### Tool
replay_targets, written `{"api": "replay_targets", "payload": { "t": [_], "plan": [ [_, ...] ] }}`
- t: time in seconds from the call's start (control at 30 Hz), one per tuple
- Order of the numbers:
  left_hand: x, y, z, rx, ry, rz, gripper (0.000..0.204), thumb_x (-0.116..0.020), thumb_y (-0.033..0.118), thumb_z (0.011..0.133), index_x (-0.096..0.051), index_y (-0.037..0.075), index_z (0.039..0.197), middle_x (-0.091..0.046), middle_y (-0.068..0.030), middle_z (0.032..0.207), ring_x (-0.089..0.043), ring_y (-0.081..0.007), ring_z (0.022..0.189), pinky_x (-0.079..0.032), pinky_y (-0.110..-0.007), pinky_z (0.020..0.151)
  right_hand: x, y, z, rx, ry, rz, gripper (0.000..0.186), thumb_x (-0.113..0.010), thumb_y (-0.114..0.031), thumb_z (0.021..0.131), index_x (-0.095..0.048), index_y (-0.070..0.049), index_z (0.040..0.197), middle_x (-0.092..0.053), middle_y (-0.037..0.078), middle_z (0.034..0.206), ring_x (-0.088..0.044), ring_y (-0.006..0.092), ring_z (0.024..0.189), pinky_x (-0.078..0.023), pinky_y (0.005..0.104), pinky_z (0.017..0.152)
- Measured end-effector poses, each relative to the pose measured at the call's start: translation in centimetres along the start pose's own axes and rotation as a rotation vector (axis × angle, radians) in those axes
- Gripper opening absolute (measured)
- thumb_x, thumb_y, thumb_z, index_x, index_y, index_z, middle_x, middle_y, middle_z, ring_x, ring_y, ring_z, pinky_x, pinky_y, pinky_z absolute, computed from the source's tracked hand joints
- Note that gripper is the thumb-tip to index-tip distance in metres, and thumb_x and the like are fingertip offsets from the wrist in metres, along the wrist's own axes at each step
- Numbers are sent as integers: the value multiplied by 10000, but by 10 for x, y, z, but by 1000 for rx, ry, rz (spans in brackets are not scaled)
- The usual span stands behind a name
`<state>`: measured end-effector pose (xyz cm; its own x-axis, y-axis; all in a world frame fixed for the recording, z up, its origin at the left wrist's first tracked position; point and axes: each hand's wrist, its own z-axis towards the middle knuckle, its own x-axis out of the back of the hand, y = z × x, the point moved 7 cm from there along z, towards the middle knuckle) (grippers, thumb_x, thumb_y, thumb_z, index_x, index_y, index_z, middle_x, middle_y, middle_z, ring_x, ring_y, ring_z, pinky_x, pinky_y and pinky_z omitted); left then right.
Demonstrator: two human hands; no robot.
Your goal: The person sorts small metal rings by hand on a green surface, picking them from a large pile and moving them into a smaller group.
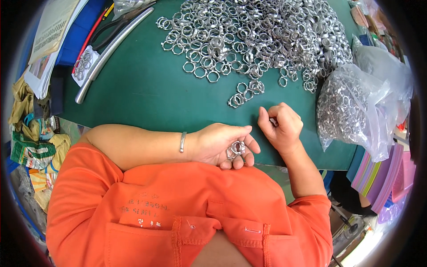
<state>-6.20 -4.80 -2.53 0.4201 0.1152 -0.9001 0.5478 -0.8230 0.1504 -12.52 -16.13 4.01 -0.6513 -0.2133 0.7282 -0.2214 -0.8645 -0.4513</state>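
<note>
My left hand lies palm up near the table's front edge, fingers curled around a few silver metal rings with faceted edges. To its right, my right hand is closed, thumb pointing up beside the bent fingers. A small greyish bit shows between that thumb and the fingers, too hidden to name. Just beyond both hands, a small cluster of the same rings sits on the green table. A large heap of rings spreads across the far side of the table.
At the right stands a clear plastic bag full of rings, with stacked coloured sheets below it. On the left lie a curved metal bar, black-handled scissors, a red pen and papers. Crumpled packaging hangs beside the table.
</note>
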Motion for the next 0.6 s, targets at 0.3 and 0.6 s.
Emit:
{"api": "replay_targets", "payload": {
  "t": [0.3,0.6],
  "plan": [
    [0,0,-3,8,45,12,454,-288,404,1025,-562,43,1025,-639,-85,861,-612,-125,633,-445,-213,442,-9,-3,6,-2,-92,122,223,-734,4,682,-539,-73,759,-570,78,792,-520,227,624,-422,323,518],
    [3,-1,1,-19,-6,-5,466,-269,423,1022,-542,45,1050,-629,-91,862,-617,-153,651,-470,-252,481,-7,-9,-1,142,-159,-191,206,-757,-28,695,-580,-89,783,-498,27,637,-513,170,473,-405,269,401]
  ]
}}
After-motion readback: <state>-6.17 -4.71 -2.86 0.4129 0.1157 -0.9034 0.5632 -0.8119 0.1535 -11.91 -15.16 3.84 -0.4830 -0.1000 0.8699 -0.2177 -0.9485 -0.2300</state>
